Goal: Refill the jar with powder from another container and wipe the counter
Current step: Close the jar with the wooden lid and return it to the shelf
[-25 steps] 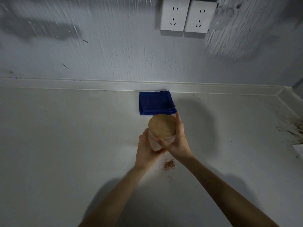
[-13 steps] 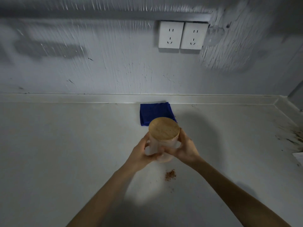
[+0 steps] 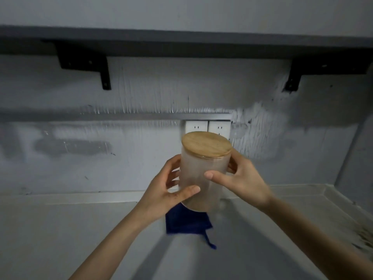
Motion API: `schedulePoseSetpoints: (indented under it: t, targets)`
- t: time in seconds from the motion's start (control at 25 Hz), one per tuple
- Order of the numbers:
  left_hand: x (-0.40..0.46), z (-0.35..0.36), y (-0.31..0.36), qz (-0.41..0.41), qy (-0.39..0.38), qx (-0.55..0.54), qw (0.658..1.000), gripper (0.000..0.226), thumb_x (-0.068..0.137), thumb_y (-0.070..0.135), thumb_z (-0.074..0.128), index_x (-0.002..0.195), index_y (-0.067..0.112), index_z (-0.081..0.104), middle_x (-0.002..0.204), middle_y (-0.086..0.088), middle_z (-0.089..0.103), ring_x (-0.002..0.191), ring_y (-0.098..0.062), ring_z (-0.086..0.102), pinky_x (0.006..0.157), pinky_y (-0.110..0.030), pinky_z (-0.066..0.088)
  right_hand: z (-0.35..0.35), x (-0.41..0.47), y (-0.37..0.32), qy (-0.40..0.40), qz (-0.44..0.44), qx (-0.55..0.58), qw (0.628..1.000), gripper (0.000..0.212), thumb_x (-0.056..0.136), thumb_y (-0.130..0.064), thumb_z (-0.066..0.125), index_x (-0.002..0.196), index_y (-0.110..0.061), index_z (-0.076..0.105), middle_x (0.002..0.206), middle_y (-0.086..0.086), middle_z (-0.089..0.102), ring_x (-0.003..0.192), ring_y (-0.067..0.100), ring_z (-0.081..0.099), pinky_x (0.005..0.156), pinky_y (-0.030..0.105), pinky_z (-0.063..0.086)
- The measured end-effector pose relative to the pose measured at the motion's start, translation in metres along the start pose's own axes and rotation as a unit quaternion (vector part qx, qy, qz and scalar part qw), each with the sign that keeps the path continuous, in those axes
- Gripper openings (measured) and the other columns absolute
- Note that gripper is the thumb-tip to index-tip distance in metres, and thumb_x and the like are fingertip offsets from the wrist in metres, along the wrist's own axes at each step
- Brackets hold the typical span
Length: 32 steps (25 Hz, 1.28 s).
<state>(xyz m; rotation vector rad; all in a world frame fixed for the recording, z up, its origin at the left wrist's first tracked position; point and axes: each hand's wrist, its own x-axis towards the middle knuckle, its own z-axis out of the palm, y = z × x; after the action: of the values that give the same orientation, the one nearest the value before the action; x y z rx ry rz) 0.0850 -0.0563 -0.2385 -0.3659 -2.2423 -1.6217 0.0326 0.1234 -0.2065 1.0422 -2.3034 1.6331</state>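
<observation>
From the head camera we see the jar point(image 3: 203, 174) lifted well clear of the counter point(image 3: 60, 239), where half a second ago it was held low, just above the spilled powder; that brown spill has now dropped out of the picture. Our left hand point(image 3: 167, 190) wraps the frosted glass from the left, its thumb laid across the lower front, and our right hand point(image 3: 240, 178) grips from the right with its thumb pressed on the middle of the glass, so both hands hold the jar between them. The wooden lid point(image 3: 205, 144) sits closed on top, tilted slightly towards us. The view has swung upward since the earlier frames: a dark wall shelf point(image 3: 181, 43) on two black brackets point(image 3: 86, 63) now fills the upper part, and the twin white sockets point(image 3: 207, 128), formerly high above the jar, show just behind the lid. The blue cloth point(image 3: 187, 221) lies folded on the counter against the wall as before, but it now shows below the jar's base rather than behind it, with a loose corner trailing towards us. At the far right edge, dark streaks mark the counter point(image 3: 361, 233).
</observation>
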Motion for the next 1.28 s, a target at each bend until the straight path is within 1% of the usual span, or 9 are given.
schedulePoseSetpoints:
  t: [0.16,0.32,0.4,0.56,0.72,0.92,1.04,1.2,1.28]
  targets:
    - [0.027,-0.018,0.054,0.069,0.007,0.004,0.998,0.062,0.063,0.037,0.076,0.113,0.039,0.040,0.119,0.017,0.051,0.103,0.001,0.057,0.075,-0.011,0.050,-0.029,0.027,-0.054,0.009,-0.043,-0.027,0.999,0.062,0.054,-0.061,0.073,0.106,-0.034,0.051,0.107,-0.012,0.063,0.101,0.006,0.060,0.084,0.026,0.051]
    - [0.051,-0.035,0.097,0.117,0.000,0.023,0.993,0.076,0.053,0.057,0.075,0.117,0.035,0.040,0.120,0.016,0.052,0.104,0.000,0.057,0.079,-0.014,0.052,-0.053,0.047,-0.097,0.016,-0.085,-0.039,0.995,0.064,0.046,-0.062,0.063,0.102,-0.032,0.056,0.102,-0.012,0.066,0.095,0.003,0.062,0.080,0.024,0.051]
    - [0.064,-0.041,0.118,0.141,0.003,0.034,0.989,0.077,0.046,0.056,0.073,0.113,0.037,0.041,0.119,0.016,0.054,0.102,0.001,0.058,0.078,-0.014,0.052,-0.065,0.058,-0.117,0.016,-0.110,-0.050,0.993,0.062,0.047,-0.061,0.063,0.102,-0.031,0.057,0.100,-0.013,0.067,0.093,0.001,0.063,0.076,0.020,0.051]
    - [0.090,-0.048,0.159,0.192,0.037,0.052,0.979,0.069,0.060,0.047,0.077,0.118,0.029,0.043,0.117,0.013,0.056,0.099,0.000,0.059,0.072,-0.009,0.050,-0.085,0.086,-0.152,0.027,-0.159,-0.060,0.985,0.058,0.053,-0.058,0.061,0.101,-0.026,0.060,0.096,-0.013,0.068,0.088,-0.002,0.064,0.074,0.014,0.051]
    - [0.116,-0.057,0.202,0.219,0.067,0.101,0.968,0.068,0.061,0.049,0.059,0.122,0.025,0.041,0.120,0.010,0.054,0.101,-0.003,0.057,0.073,-0.015,0.054,-0.105,0.116,-0.184,0.027,-0.182,-0.072,0.980,0.052,0.056,-0.059,0.056,0.096,-0.025,0.061,0.093,-0.010,0.068,0.083,0.000,0.066,0.068,0.013,0.051]
    - [0.158,-0.068,0.230,0.211,0.080,0.131,0.965,0.071,0.066,0.054,0.056,0.127,0.021,0.041,0.122,0.006,0.053,0.107,-0.011,0.055,0.084,-0.026,0.050,-0.124,0.156,-0.201,0.041,-0.179,-0.069,0.981,0.044,0.068,-0.056,0.058,0.098,-0.024,0.057,0.099,-0.005,0.067,0.089,0.008,0.065,0.076,0.020,0.053]
    - [0.188,-0.074,0.231,0.187,0.060,0.145,0.970,0.063,0.076,0.047,0.058,0.129,0.018,0.040,0.124,0.001,0.053,0.110,-0.015,0.054,0.089,-0.030,0.049,-0.130,0.180,-0.196,0.062,-0.168,-0.067,0.982,0.029,0.075,-0.051,0.059,0.089,-0.026,0.056,0.096,-0.005,0.065,0.088,0.008,0.064,0.072,0.018,0.052]
    - [0.217,-0.078,0.221,0.134,0.026,0.121,0.983,0.057,0.079,0.042,0.058,0.127,0.016,0.042,0.122,-0.003,0.057,0.108,-0.017,0.056,0.095,-0.035,0.047,-0.126,0.206,-0.179,0.084,-0.132,-0.032,0.987,0.038,0.076,-0.049,0.061,0.099,-0.018,0.056,0.100,-0.001,0.065,0.091,0.012,0.063,0.077,0.023,0.053]
    - [0.225,-0.078,0.212,0.115,0.014,0.093,0.989,0.050,0.081,0.040,0.057,0.123,0.016,0.045,0.119,-0.002,0.058,0.104,-0.015,0.058,0.092,-0.032,0.048,-0.121,0.217,-0.170,0.100,-0.118,-0.013,0.988,0.035,0.076,-0.048,0.062,0.093,-0.018,0.057,0.099,0.001,0.065,0.090,0.013,0.063,0.077,0.024,0.053]
